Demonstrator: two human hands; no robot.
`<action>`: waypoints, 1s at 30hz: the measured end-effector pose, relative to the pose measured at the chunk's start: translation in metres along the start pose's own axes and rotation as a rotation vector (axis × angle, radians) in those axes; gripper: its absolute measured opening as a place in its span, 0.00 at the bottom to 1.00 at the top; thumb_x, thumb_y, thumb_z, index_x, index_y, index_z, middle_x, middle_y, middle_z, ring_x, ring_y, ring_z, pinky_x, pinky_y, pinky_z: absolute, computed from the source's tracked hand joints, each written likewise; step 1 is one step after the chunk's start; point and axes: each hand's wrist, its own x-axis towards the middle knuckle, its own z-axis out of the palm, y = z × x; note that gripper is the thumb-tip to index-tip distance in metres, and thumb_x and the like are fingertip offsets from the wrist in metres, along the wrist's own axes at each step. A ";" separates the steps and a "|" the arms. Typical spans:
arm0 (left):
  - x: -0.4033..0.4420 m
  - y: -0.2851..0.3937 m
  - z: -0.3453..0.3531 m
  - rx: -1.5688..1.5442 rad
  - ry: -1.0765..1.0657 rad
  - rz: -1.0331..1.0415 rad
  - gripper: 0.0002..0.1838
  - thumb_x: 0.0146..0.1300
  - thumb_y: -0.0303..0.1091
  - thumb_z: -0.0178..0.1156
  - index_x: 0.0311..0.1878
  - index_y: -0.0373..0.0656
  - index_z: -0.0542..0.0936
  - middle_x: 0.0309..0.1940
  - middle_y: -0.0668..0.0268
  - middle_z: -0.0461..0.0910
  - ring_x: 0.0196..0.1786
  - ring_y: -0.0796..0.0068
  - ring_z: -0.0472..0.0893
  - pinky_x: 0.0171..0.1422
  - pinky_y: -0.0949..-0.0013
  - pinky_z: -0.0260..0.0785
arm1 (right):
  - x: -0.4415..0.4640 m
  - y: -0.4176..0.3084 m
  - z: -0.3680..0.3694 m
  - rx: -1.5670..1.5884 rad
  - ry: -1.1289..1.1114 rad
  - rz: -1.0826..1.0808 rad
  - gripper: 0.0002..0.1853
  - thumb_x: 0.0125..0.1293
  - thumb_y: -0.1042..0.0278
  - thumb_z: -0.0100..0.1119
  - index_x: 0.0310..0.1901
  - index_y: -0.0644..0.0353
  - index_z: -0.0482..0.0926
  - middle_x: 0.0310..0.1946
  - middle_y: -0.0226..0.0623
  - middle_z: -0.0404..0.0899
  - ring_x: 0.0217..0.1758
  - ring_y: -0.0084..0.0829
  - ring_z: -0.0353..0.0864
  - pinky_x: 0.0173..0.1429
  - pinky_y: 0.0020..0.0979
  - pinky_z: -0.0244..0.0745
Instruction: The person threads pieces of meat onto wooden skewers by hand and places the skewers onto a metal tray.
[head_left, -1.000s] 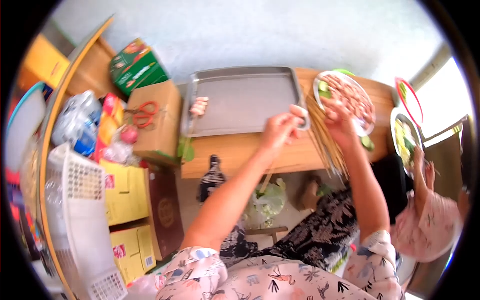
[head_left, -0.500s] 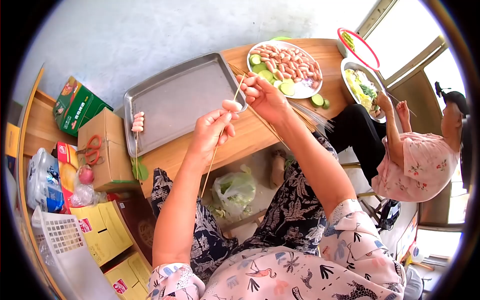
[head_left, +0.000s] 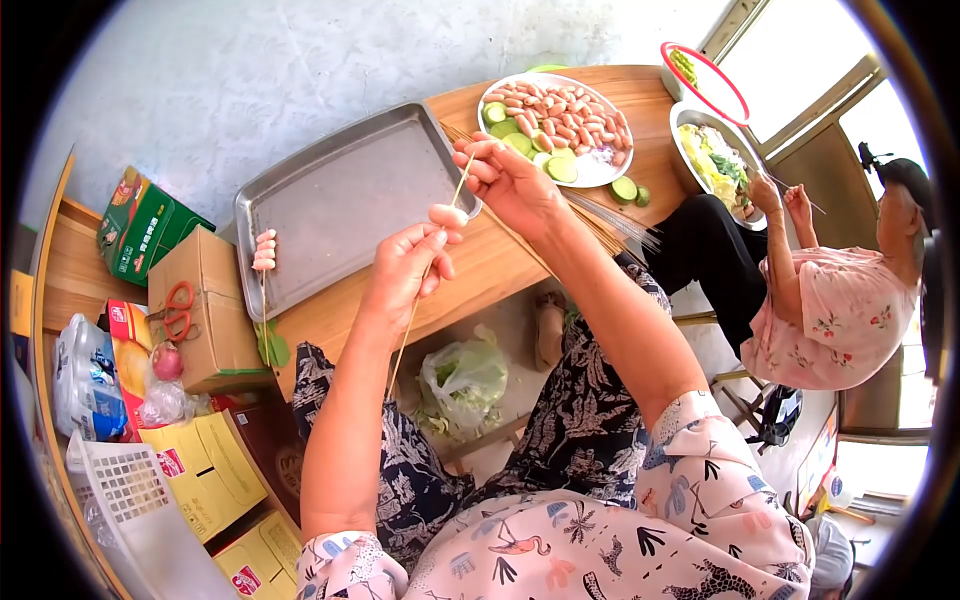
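Observation:
My left hand (head_left: 408, 268) is closed round a thin wooden skewer (head_left: 405, 345), which slants up from my lap. A small pale pink sausage (head_left: 448, 216) is threaded on it, just above my left thumb and fingers. My right hand (head_left: 512, 185) is at the skewer's upper tip with its fingers curled together; whether they hold anything is hidden. Beneath both hands is a grey metal tray (head_left: 340, 200). At its left side lies a finished-looking skewer of several sausages (head_left: 264, 250). Behind my right hand stands a white plate (head_left: 606, 178) of small sausages (head_left: 565, 112) and green slices (head_left: 520, 143).
Loose skewers (head_left: 612, 232) lie under my right wrist. Cut green pieces (head_left: 623, 190) sit beside the plate. At right, a seated person (head_left: 825, 315) works over a bowl of vegetables (head_left: 722, 165). Left are a cardboard box (head_left: 207, 300), red scissors (head_left: 178, 310) and a white basket (head_left: 130, 490).
The whole view has shifted slightly, moving the table and plate a little up and left. Both hands keep nearly the same pose, with the sausage still just above my left fingers.

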 end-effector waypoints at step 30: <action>-0.002 0.000 0.003 0.016 0.019 -0.031 0.12 0.68 0.36 0.53 0.41 0.36 0.79 0.19 0.69 0.74 0.15 0.89 0.61 0.18 0.85 0.50 | -0.002 0.001 0.010 0.069 0.059 -0.013 0.20 0.69 0.64 0.47 0.58 0.67 0.65 0.49 0.41 0.78 0.52 0.34 0.77 0.55 0.35 0.71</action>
